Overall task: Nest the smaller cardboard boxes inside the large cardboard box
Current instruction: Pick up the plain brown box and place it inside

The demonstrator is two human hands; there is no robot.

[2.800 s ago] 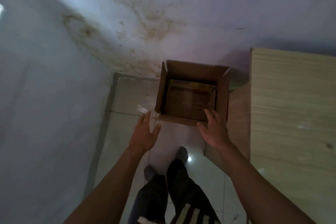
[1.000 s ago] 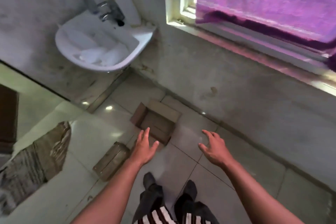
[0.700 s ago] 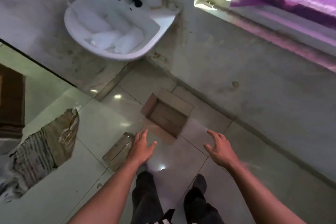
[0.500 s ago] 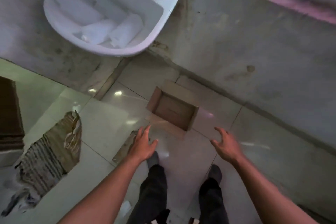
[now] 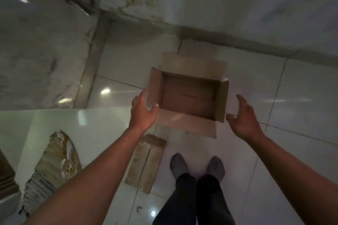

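An open cardboard box (image 5: 189, 97) sits on the tiled floor near the wall, its four flaps folded outward and its inside bare. My left hand (image 5: 143, 111) reaches to the box's left flap, fingers spread, at or just short of the cardboard. My right hand (image 5: 244, 115) hovers open just right of the box's right flap, not touching it. A closed, taped cardboard box (image 5: 146, 162) lies flat on the floor below my left forearm, partly hidden by it.
My two feet in grey socks (image 5: 197, 166) stand just in front of the open box. A torn pile of cardboard (image 5: 49, 166) lies at the left. The stained wall (image 5: 219, 5) rises right behind the box.
The view has dropped lower and closer to the open box; the sink has left the view. Both hands have come forward to flank the box.
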